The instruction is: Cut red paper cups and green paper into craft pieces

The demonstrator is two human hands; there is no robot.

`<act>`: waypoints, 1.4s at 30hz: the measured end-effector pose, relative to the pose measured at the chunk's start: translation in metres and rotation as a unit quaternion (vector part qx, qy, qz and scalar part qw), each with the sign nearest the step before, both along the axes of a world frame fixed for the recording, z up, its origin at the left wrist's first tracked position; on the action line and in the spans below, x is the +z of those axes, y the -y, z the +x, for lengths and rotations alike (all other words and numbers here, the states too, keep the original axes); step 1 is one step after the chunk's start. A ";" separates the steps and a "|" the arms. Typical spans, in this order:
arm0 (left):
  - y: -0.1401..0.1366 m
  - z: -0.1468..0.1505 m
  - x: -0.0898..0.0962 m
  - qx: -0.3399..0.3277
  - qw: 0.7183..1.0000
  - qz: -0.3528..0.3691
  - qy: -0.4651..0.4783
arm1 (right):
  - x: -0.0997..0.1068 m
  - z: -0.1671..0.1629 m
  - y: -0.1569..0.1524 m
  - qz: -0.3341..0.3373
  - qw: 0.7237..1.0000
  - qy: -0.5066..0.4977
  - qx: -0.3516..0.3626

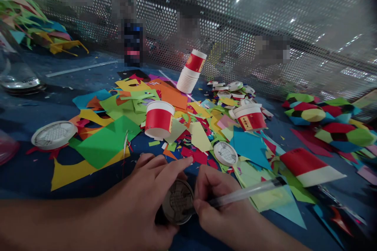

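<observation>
My left hand (138,200) curls around a small round paper-cup bottom (176,200) with a raised rim, its fingers and thumb pressed to the edge. Dark grid-like lines are drawn on its shaded face. A pen (247,192) with a clear barrel is pinched in my right hand (218,200), its dark tip at the disc's lower right. Just beyond my hands lie red paper scraps (196,155) and a similar white cup bottom (225,153) bearing a drawn grid. Another drawn-on disc (54,135) rests at the left.
Coloured paper sheets (106,141) and offcuts cover the blue table (26,180). Red-and-white paper cups (159,121) stand around, with a leaning cup stack (188,78) behind. A perforated metal screen (229,27) borders the back. A cut red cup piece (309,166) lies right.
</observation>
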State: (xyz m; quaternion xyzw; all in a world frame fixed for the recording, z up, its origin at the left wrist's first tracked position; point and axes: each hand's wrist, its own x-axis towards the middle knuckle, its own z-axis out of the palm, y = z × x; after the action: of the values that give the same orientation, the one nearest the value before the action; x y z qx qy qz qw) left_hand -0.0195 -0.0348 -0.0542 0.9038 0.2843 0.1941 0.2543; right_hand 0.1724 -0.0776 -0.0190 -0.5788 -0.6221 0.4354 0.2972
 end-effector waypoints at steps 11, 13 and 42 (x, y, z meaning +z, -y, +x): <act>-0.002 0.001 0.004 -0.013 1.000 -0.006 -0.008 | 0.000 0.001 -0.004 -0.012 0.999 -0.043 0.015; -0.002 0.001 0.005 -0.013 1.000 -0.005 -0.008 | -0.001 0.001 -0.004 -0.008 0.999 -0.042 0.020; -0.002 0.003 0.006 -0.005 1.000 -0.029 0.007 | 0.000 -0.006 -0.002 -0.067 0.995 -0.078 0.018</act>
State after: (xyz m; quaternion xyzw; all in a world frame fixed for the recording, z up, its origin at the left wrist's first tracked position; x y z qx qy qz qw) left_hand -0.0160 -0.0330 -0.0483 0.8962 0.2830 0.1908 0.2833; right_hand 0.1662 -0.0759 -0.0190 -0.5501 -0.5769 0.5252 0.2978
